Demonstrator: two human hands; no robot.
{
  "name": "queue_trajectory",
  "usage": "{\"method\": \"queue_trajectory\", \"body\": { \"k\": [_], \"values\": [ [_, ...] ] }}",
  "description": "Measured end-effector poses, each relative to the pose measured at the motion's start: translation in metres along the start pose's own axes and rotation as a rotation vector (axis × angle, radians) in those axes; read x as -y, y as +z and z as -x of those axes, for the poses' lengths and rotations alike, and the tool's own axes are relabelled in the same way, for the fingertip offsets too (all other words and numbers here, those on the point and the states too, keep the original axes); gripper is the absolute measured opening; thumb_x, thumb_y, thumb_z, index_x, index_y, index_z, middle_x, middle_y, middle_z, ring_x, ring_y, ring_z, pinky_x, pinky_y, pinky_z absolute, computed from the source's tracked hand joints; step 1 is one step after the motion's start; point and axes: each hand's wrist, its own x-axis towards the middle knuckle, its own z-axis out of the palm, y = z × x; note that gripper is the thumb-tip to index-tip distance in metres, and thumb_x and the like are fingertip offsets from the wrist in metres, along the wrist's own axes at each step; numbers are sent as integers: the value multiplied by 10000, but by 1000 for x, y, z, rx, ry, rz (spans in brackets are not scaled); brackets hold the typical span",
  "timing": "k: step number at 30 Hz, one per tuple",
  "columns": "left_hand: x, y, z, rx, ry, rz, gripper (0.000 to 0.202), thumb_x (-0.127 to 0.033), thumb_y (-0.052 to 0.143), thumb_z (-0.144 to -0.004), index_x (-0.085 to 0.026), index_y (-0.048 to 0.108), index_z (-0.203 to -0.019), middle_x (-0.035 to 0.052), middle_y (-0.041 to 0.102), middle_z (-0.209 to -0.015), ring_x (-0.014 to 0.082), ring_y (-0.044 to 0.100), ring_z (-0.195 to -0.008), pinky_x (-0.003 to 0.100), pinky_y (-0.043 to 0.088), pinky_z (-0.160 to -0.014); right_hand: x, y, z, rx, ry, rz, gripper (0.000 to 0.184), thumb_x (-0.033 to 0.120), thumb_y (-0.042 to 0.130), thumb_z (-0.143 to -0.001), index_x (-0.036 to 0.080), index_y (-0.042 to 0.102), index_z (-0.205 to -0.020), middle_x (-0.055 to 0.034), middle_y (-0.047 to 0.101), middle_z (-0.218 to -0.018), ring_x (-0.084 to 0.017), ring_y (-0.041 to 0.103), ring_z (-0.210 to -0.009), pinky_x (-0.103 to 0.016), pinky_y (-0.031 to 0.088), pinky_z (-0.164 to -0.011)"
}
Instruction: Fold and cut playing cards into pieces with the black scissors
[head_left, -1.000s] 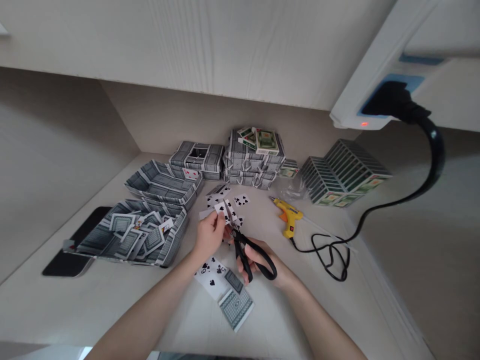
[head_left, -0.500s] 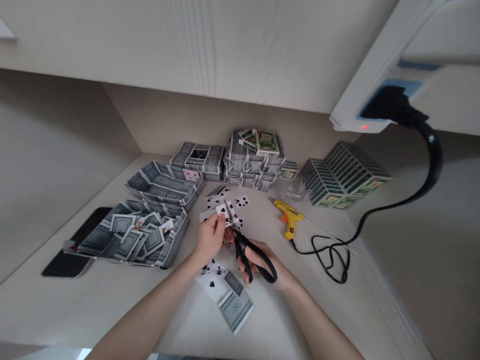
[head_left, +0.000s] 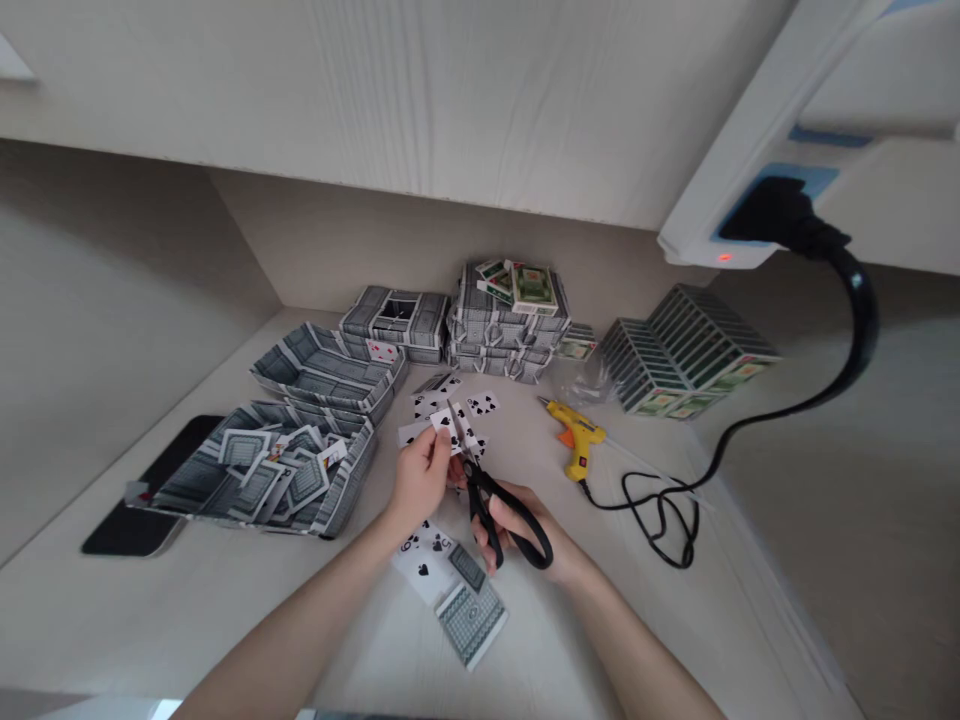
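Pinched in my left hand (head_left: 421, 470) is a white playing card (head_left: 445, 420) with black spade marks. Black-handled scissors (head_left: 486, 488) are in my right hand (head_left: 521, 520), and their blades lie along the card's right part, where a strip stands off at an angle. Beyond the hands lie several spade cards (head_left: 482, 403) on the table. Closer to me, face-up cards (head_left: 424, 562) and a small grey card piece (head_left: 466, 567) rest beside a grey-backed card (head_left: 472, 622).
To the right lies a yellow glue gun (head_left: 576, 432) with a coiled black cord (head_left: 660, 520). Trays made of cards (head_left: 330, 370) stand left, one holding loose cards, over a black phone (head_left: 135, 528). Card boxes (head_left: 510, 325) and stacked card packs (head_left: 690, 350) stand behind.
Almost nothing differs. The scissors and my right hand have shifted very slightly; the card stays in my left hand.
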Motion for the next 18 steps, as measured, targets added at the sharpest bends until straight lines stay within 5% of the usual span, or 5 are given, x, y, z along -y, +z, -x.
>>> {"method": "queue_trajectory", "body": {
  "k": [18],
  "values": [
    [1,2,2,-19,-39,31,307,-424,389,-823,-200,436,-619,-57,502,-448,106,524,-389,205,426,-401,-1,-2,-1,12,7,-9,527,522,556,-731,142,489,-1091,11,503,-622,-104,480,-440,-236,423,-416]
  ]
}}
